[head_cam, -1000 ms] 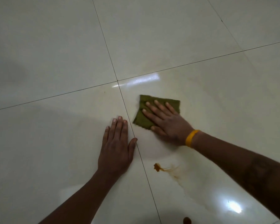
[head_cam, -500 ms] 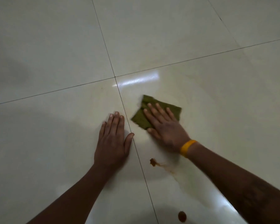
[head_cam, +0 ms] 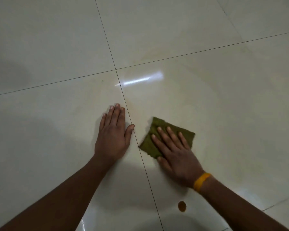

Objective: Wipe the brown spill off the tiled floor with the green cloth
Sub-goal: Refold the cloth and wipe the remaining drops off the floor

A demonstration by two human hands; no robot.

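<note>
one brown drop (head_cam: 181,206) remains near my wrist; my right hand (head_cam: 175,151) presses flat on the cloth (head_cam: 187,134), left hand (head_cam: 113,135) flat on floor (head_cam: 57,130); i may smear it.

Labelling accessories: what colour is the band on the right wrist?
Yellow-orange wristband, plain, seen in the head view.

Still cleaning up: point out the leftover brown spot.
Head view, low centre-right: the brown spot sits on the tile just below the right hand, right of the grout line.
</note>
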